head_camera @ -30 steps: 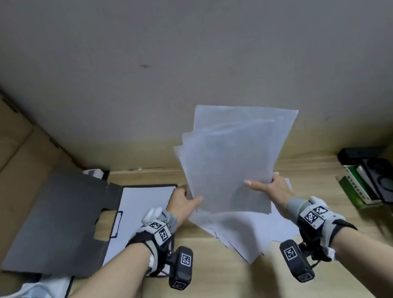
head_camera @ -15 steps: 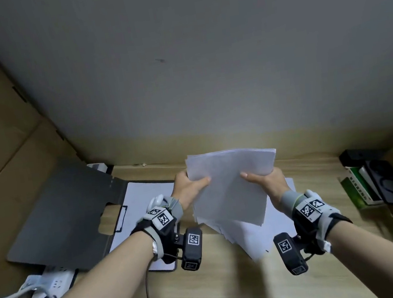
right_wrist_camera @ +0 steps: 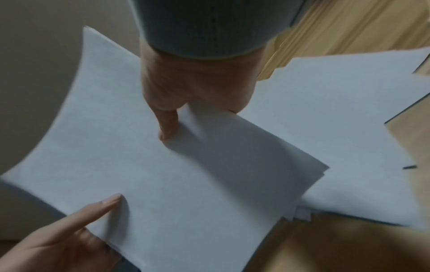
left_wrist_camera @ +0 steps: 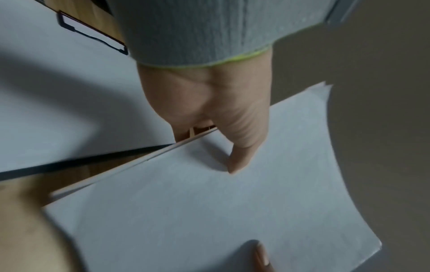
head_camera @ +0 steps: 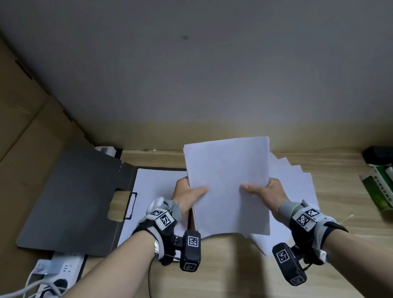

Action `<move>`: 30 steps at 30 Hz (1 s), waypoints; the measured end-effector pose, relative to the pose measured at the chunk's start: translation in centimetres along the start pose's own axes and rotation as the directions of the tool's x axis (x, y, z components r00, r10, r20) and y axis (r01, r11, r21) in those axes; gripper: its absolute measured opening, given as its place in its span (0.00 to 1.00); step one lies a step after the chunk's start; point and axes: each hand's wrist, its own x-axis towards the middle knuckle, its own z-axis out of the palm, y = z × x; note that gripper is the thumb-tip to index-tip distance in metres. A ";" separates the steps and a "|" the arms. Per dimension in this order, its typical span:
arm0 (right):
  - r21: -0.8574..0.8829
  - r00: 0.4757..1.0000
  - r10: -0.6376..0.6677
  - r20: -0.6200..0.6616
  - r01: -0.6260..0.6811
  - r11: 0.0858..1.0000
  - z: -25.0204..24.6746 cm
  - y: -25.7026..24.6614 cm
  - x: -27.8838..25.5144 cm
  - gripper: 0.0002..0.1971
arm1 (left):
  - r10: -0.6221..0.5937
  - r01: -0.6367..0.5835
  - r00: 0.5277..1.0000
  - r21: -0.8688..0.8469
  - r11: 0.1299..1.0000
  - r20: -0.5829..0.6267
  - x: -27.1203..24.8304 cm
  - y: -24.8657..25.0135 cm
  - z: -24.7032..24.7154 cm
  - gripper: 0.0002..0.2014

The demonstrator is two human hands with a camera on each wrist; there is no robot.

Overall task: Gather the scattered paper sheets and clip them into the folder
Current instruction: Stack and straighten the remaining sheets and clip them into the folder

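Paper sheets [head_camera: 229,187]: squared stack held upright above bench [head_camera: 223,285], lower edge near bench top. Left hand [head_camera: 188,196] pinches stack's left edge, thumb on front face, fingers behind. Right hand [head_camera: 264,193] pinches right edge same way, thumb on front. More loose sheets [head_camera: 295,185] fanned flat on bench behind and right of stack. Folder [head_camera: 76,207] lies open to left, dark cover raised against cardboard, white sheet under its clip [head_camera: 130,206]. Power strip [head_camera: 53,274] at bench's left edge.
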 end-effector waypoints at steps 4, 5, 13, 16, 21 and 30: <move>-0.046 0.998 0.063 0.014 -0.062 0.997 4.4 1.3 0.8 0.13 | -0.028 0.028 1.000 -0.025 0.999 0.004 0.9 -2.1 -3.5 0.12; -0.067 0.996 0.084 0.016 -0.083 0.994 5.8 1.8 1.2 0.14 | -0.041 0.041 0.999 -0.013 0.999 0.000 1.1 -2.7 -4.9 0.11; -0.138 0.983 0.183 0.015 -0.180 0.974 14.1 3.4 2.8 0.12 | -0.135 0.174 0.978 0.258 0.950 -0.160 4.3 -6.8 -15.3 0.09; -0.156 0.980 0.198 -0.008 -0.197 0.968 16.4 4.0 3.4 0.10 | -0.096 0.202 0.959 0.407 0.891 -0.267 5.6 -8.6 -18.5 0.06; -0.201 0.968 0.252 -0.006 -0.248 0.948 18.6 5.1 3.6 0.11 | -0.112 0.184 0.982 0.871 0.456 -0.149 6.5 -9.9 -21.0 0.13; -0.247 0.951 0.307 0.031 -0.290 0.925 20.1 6.4 3.4 0.08 | -0.277 0.083 0.961 0.961 0.263 -0.007 7.5 -10.1 -19.8 0.12</move>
